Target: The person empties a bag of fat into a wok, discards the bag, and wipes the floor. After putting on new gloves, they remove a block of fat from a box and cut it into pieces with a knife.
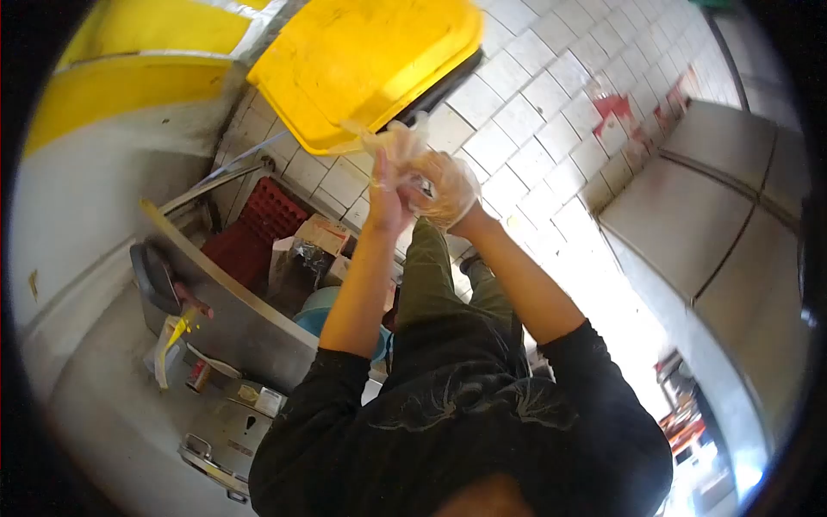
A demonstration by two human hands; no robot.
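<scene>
Both of my arms reach out in front of me, bare from the black sleeves, and the hands meet over the tiled floor. My left hand (383, 194) points its fingers upward and pinches a crumpled clear plastic glove (403, 142). Thin clear plastic covers my right hand (448, 191), whose fingers curl onto the same plastic against the left hand. Just beyond the hands is the edge of a yellow bin lid (362, 60). My dark-green trouser legs (431, 276) are visible below the hands.
A steel table (233, 310) stands at the left with small containers and a yellow-stained item near it. Behind it are a red crate (258, 228), a cardboard box (317, 234) and a blue bucket (314, 317). Steel cabinets (698, 215) line the right.
</scene>
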